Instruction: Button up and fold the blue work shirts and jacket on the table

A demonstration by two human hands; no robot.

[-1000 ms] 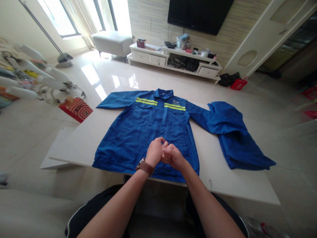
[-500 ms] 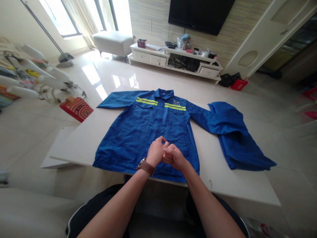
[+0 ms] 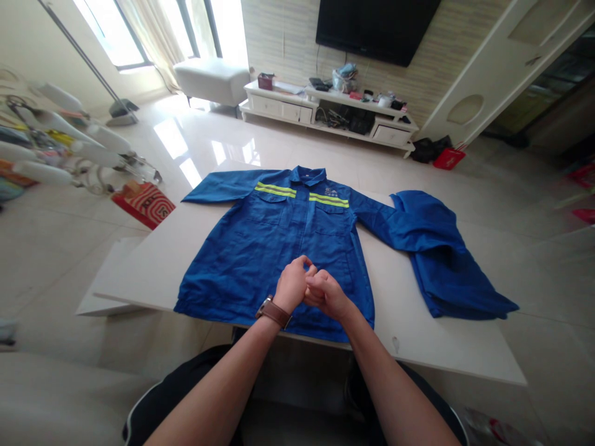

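A blue work jacket (image 3: pixel 260 248) lies spread front side up on the white table (image 3: pixel 144 272), with yellow-green reflective strips across its chest and its collar away from me. Above its lower front, my left hand (image 3: pixel 292 284) and my right hand (image 3: pixel 328 293) meet with curled fingers touching each other. Both are closed, and no object shows in them. A brown-strapped watch (image 3: pixel 275 311) is on my left wrist. To the right lies a folded blue garment (image 3: pixel 458 272), with the jacket's sleeve reaching onto it.
Beyond the table stand a white TV cabinet (image 3: pixel 279 110) with small items, a padded bench (image 3: pixel 214 77) and a wall-mounted television (image 3: pixel 372 28). A red patterned bag (image 3: pixel 146 204) and a lamp with white shades (image 3: pixel 100 136) are at the left. A red bag (image 3: pixel 449 158) sits on the floor.
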